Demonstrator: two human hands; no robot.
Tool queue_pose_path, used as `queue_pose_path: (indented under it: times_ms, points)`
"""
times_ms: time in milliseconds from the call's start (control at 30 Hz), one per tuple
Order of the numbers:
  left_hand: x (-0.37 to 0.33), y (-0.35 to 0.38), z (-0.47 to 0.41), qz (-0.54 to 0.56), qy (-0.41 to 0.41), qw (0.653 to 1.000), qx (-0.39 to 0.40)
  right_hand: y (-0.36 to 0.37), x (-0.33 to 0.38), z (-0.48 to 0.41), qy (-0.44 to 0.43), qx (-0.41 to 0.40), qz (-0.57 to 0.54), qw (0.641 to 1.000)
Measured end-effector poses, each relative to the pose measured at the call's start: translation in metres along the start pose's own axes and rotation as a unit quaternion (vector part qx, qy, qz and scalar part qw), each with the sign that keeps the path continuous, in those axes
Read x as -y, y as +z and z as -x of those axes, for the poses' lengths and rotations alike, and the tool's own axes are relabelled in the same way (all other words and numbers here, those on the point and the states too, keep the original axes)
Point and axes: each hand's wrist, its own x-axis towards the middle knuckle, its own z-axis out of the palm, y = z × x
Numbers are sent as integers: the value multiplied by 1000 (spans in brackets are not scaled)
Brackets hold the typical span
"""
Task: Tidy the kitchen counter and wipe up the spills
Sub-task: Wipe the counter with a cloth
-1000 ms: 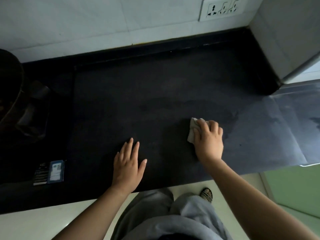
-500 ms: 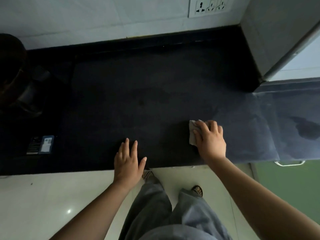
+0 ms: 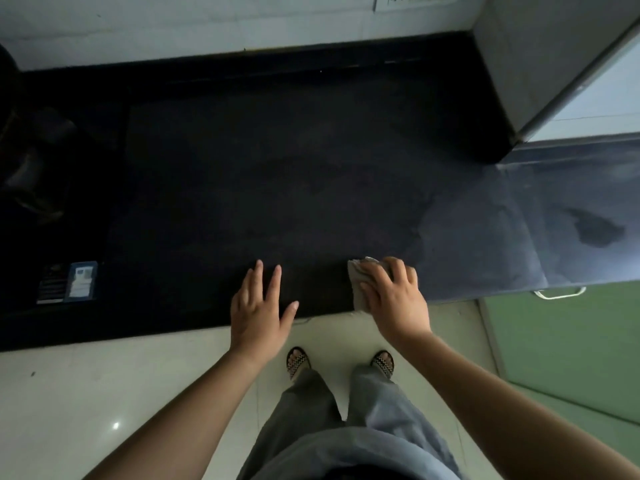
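Pressing a small grey cloth (image 3: 358, 289) flat onto the dark counter (image 3: 277, 174), my right hand (image 3: 394, 299) lies over it with the fingers spread and curved down on top, so only the cloth's left part and a bit of its far edge show. The cloth sits right at the counter's front edge, its near corner reaching that edge. My left hand (image 3: 259, 306) is to the left of the cloth, apart from it, palm down with the fingers loose and straight, holding nothing; the fingers lie over the counter while the wrist hangs past the front edge. To the right of the cloth the counter looks paler and streaky, and well to the right of it sits a dark wet patch (image 3: 595, 230). Far left of the cloth, near the front edge, lies a small blue card (image 3: 82, 280) beside a dark label. Behind the cloth, across the counter, runs the pale tiled wall (image 3: 207, 26). Below the cloth, on the light floor (image 3: 104, 393), are my two sandalled feet.
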Motion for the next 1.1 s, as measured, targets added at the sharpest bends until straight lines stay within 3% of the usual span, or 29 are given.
queue_pose_path:
  times_ms: [200, 433, 600, 933, 1100]
  points:
    - [25, -12, -5, -51, 70, 996, 26, 0, 25, -31, 202, -63, -42, 976]
    - [28, -19, -5, -47, 96, 993, 44, 11, 50, -6, 162, -41, -43, 985]
    - [5, -31, -5, -5, 141, 989, 43, 0, 31, 24, 267, -105, -115, 951]
    - [-143, -18, -10, 51, 287, 952, 91, -63, -73, 108, 387, -209, -214, 872]
    - [-253, 4, -18, -6, 343, 934, 102, -113, -163, 123, 377, -236, -207, 871]
